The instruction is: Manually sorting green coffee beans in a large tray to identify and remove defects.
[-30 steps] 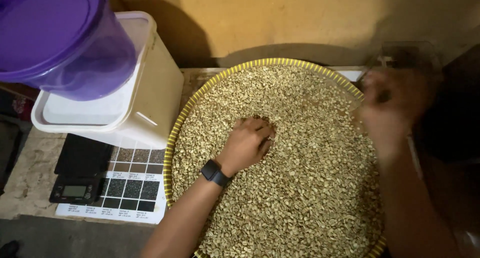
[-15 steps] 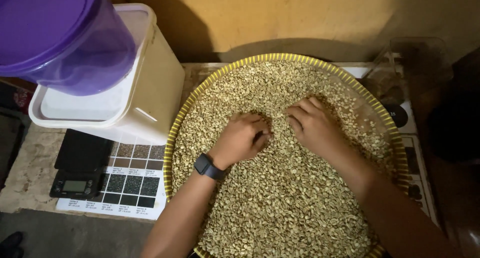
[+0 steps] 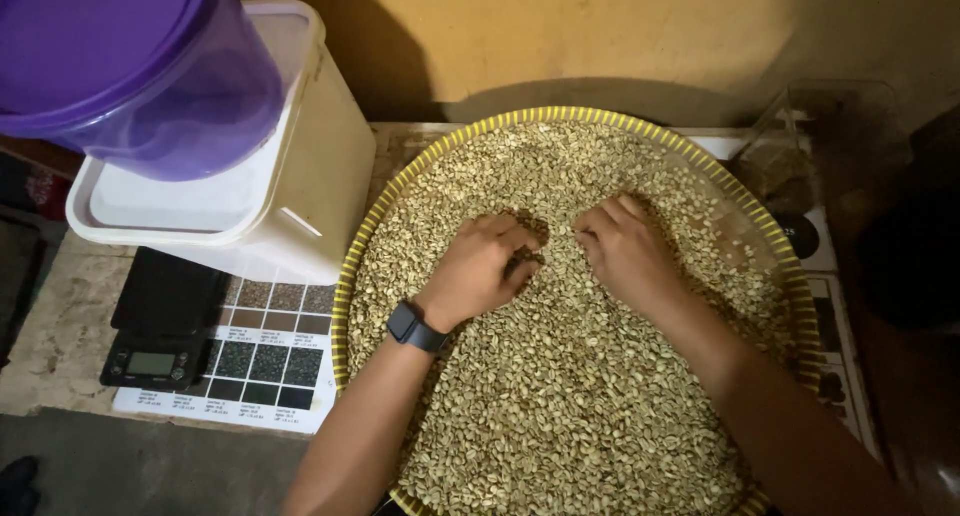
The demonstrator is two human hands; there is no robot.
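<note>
Both hands, left hand (image 3: 478, 268) and right hand (image 3: 622, 248), curl loosely into pale green coffee beans (image 3: 560, 396); careless raking could spill some over the round yellow-rimmed woven tray (image 3: 345, 276)

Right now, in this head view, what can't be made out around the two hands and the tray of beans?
- Fingertips of left hand and right hand: buried in the beans.
- Tray: near rim cut off by the bottom edge.
- Purple tub: cut off top left.
- Scale display: too small.
- Right side: too dark.
</note>
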